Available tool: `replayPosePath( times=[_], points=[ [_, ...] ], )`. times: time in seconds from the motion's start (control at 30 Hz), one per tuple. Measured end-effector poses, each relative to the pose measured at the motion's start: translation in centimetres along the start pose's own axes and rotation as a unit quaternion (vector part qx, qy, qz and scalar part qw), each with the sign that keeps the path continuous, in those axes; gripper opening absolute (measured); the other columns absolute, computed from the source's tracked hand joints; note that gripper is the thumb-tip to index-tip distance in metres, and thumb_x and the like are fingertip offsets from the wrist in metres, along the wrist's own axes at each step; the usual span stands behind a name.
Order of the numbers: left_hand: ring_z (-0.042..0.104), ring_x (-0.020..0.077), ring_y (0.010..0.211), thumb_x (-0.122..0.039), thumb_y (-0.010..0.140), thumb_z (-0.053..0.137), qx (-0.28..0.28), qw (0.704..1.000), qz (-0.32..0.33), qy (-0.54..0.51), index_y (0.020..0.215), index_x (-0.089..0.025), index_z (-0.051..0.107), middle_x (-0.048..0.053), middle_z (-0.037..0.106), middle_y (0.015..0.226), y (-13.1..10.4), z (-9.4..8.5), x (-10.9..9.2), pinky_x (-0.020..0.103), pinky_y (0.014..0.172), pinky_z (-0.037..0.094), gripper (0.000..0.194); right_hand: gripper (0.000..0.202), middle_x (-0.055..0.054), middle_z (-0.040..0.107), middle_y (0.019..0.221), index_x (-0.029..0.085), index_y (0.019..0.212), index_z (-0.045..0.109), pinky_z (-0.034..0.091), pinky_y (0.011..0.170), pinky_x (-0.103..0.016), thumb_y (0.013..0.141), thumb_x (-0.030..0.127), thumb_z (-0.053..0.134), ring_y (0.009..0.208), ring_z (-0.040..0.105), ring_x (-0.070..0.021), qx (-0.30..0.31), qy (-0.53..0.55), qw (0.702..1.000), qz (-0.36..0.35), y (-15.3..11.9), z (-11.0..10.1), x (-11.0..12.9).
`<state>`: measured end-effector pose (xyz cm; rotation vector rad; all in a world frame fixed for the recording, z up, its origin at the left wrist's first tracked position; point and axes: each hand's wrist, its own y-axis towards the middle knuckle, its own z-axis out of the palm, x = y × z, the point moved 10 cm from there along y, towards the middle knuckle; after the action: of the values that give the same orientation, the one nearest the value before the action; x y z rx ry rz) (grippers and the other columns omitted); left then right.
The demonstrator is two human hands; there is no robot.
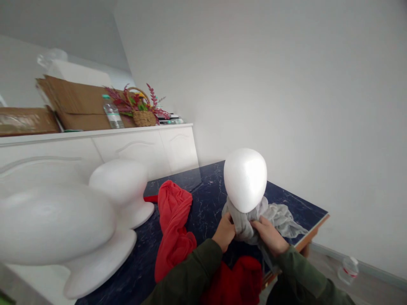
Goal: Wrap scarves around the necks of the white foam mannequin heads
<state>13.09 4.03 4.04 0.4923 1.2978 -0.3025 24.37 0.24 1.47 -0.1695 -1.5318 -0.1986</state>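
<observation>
A smooth white mannequin head (245,178) stands upright near the table's right end. Around its neck lies a thin grey scarf (244,226), bunched in front, with a loose part spread on the table to the right. My left hand (225,231) is closed on the scarf's left side, just below the head. On the other side, my right hand (270,235) grips the scarf with the thumb on top. Folds of cloth hide some fingertips. A bright red scarf (174,228) lies bunched left of my hands, and darker red cloth (243,279) sits below them.
Two more white mannequin heads (57,224) stand at the left of the dark blue marbled table (206,190). Behind, a white cabinet (140,146) bears cardboard (85,99), a bottle (112,113) and a flower basket (143,118). A plastic bottle (348,271) is on the floor.
</observation>
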Motion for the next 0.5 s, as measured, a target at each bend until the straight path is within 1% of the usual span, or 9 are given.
replayPosePath(
  times=[0.07, 0.13, 0.2, 0.23, 0.27, 0.33, 0.4, 0.43, 0.5],
  points=[
    [0.059, 0.0313, 0.104, -0.021, 0.059, 0.077, 0.007, 0.996, 0.071, 0.056, 0.113, -0.014, 0.059, 0.015, 0.064, 0.112, -0.4, 0.3, -1.5, 0.044, 0.092, 0.046, 0.057, 0.036, -0.010, 0.069, 0.091, 0.016, 0.090, 0.065, 0.046, 0.088, -0.044, 0.069, 0.043, 0.056, 0.098, 0.060, -0.0312, 0.016, 0.073, 0.997, 0.021, 0.0, 1.1, -0.9],
    [0.053, 0.0325, 0.114, -0.020, 0.064, 0.074, 0.006, 0.978, 0.162, 0.129, 0.121, -0.015, 0.054, 0.017, 0.058, 0.122, -1.1, 0.9, -3.2, 0.045, 0.100, 0.040, 0.061, 0.044, -0.012, 0.068, 0.095, 0.017, 0.096, 0.065, 0.046, 0.086, -0.046, 0.072, 0.051, 0.052, 0.099, 0.060, -0.0318, 0.052, 0.154, 0.986, 0.028, -0.3, 2.2, -1.1],
    [0.048, 0.0315, 0.122, -0.017, 0.068, 0.069, 0.015, 0.959, 0.218, 0.183, 0.126, -0.017, 0.050, 0.016, 0.054, 0.129, -1.7, 1.5, -3.9, 0.045, 0.106, 0.035, 0.060, 0.051, -0.013, 0.068, 0.099, 0.017, 0.100, 0.063, 0.047, 0.084, -0.046, 0.072, 0.058, 0.053, 0.099, 0.061, -0.0315, 0.096, 0.164, 0.982, 0.020, -0.5, 3.0, -0.7],
    [0.045, 0.0305, 0.124, -0.015, 0.069, 0.067, 0.020, 0.953, 0.227, 0.199, 0.128, -0.018, 0.048, 0.015, 0.052, 0.131, -1.8, 1.7, -3.9, 0.044, 0.108, 0.033, 0.062, 0.053, -0.014, 0.068, 0.099, 0.017, 0.100, 0.063, 0.047, 0.083, -0.045, 0.069, 0.059, 0.058, 0.098, 0.061, -0.0314, 0.101, 0.123, 0.987, 0.013, -0.5, 3.1, -0.6],
    [0.044, 0.0296, 0.126, -0.011, 0.068, 0.065, 0.018, 0.951, 0.226, 0.211, 0.130, -0.018, 0.046, 0.013, 0.051, 0.134, -1.7, 1.6, -3.6, 0.043, 0.109, 0.032, 0.065, 0.053, -0.014, 0.068, 0.097, 0.015, 0.097, 0.063, 0.047, 0.082, -0.043, 0.065, 0.057, 0.064, 0.096, 0.061, -0.0315, 0.088, 0.058, 0.994, 0.009, -0.5, 2.8, -0.6],
    [0.044, 0.0282, 0.126, -0.004, 0.064, 0.060, -0.009, 0.951, 0.204, 0.231, 0.131, -0.018, 0.044, 0.012, 0.050, 0.135, -1.2, 0.6, -2.9, 0.043, 0.109, 0.031, 0.070, 0.050, -0.014, 0.069, 0.089, 0.012, 0.089, 0.063, 0.048, 0.079, -0.040, 0.059, 0.051, 0.070, 0.091, 0.062, -0.0319, 0.016, -0.113, 0.993, 0.008, -0.1, 1.3, -0.5],
    [0.049, 0.0274, 0.121, -0.001, 0.061, 0.056, -0.045, 0.951, 0.172, 0.252, 0.126, -0.015, 0.046, 0.013, 0.054, 0.129, -0.6, -0.6, -2.1, 0.043, 0.106, 0.034, 0.067, 0.043, -0.014, 0.068, 0.083, 0.011, 0.081, 0.061, 0.047, 0.075, -0.038, 0.061, 0.049, 0.068, 0.086, 0.062, -0.0315, -0.068, -0.259, 0.963, 0.005, 0.0, -0.2, 0.2],
    [0.051, 0.0269, 0.118, -0.001, 0.061, 0.056, -0.051, 0.951, 0.161, 0.260, 0.124, -0.014, 0.048, 0.013, 0.056, 0.127, -0.4, -0.9, -1.9, 0.042, 0.104, 0.036, 0.064, 0.041, -0.015, 0.068, 0.081, 0.011, 0.078, 0.060, 0.047, 0.073, -0.038, 0.064, 0.049, 0.065, 0.084, 0.062, -0.0310, -0.094, -0.304, 0.948, 0.001, -0.1, -0.5, 0.6],
    [0.053, 0.0256, 0.115, -0.002, 0.063, 0.056, -0.040, 0.952, 0.160, 0.260, 0.122, -0.014, 0.048, 0.013, 0.057, 0.125, -0.3, -0.8, -2.1, 0.041, 0.101, 0.039, 0.061, 0.041, -0.016, 0.067, 0.082, 0.011, 0.077, 0.059, 0.047, 0.071, -0.036, 0.068, 0.051, 0.061, 0.083, 0.063, -0.0298, -0.104, -0.343, 0.933, -0.006, -0.3, -0.4, 1.3]
  ],
)
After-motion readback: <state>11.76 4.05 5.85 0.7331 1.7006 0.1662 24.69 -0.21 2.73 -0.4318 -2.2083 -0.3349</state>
